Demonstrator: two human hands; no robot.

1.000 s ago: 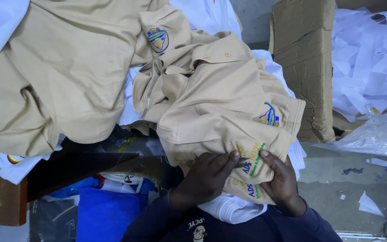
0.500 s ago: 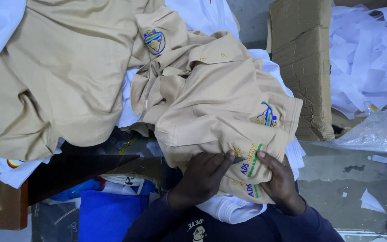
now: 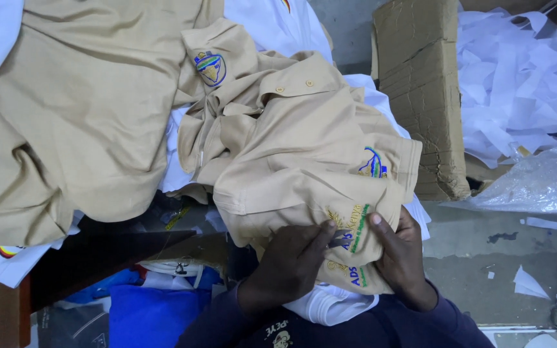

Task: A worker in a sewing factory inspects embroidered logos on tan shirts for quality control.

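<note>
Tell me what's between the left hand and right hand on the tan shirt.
Head view: a dark small tool, between left hand and right hand, over tan shirt embroidery.

A single head-worn camera looks steeply down from close above. The left hand [image 3: 288,261] and right hand [image 3: 401,254] sit at the lower middle of the frame. Just past their fingertips lies the tan embroidered cotton shirt [image 3: 304,161]; farther beyond the right fingers stands a brown cardboard box [image 3: 420,96] of white paper scraps [image 3: 517,77]. No other view overlaps it.
</note>
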